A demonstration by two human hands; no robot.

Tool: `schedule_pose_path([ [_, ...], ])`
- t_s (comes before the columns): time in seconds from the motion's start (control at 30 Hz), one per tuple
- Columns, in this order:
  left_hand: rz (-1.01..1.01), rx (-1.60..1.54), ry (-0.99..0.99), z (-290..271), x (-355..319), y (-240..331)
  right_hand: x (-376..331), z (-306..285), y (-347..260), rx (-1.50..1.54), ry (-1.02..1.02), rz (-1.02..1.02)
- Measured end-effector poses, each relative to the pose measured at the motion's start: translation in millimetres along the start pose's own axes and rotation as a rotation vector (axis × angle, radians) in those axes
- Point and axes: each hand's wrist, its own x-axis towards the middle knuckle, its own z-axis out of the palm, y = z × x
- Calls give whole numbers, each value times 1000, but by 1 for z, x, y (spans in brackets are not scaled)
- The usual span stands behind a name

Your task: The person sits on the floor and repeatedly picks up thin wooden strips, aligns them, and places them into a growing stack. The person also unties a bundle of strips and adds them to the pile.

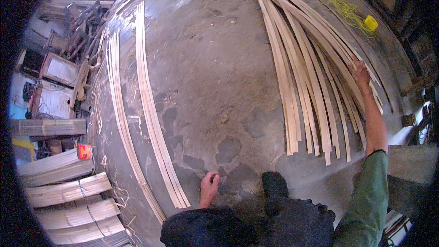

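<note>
A wide, overlapping pile of long, thin, pale wooden strips (315, 82) fans out across the floor on my right. My right arm, in a green sleeve, stretches over to the outer edge of this pile. There my right hand (360, 74) has its fingers bent round the outermost strips, fingertips partly hidden. Low in the middle, close to my dark-trousered knee, my left hand (209, 187) is curled closed, and nothing shows in it. Left of that hand lies a narrow row of strips (153, 105), with a second narrow row (118, 105) farther left.
Tied bundles of flat slats (68, 190) are stacked at the lower left, with a red packet (84, 151) by them. Scrap wood (87, 32) heaps up along the left wall. Tangled yellow string (336, 2) and a yellow roll (371, 23) lie at the far right.
</note>
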Motion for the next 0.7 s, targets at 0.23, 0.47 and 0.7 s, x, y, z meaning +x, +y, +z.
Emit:
schedule_pose_path([
  [0.23, 20, 708, 591, -53, -9, -92, -49, 115, -55, 24, 267, -407],
  [0.47, -290, 686, 657, -62, -4, -110, -202, 86, -246, 651, -120, -662],
  [0.7, -195, 693, 759, -45, -8, -99, -336, 64, -370, 1008, -424, -806],
])
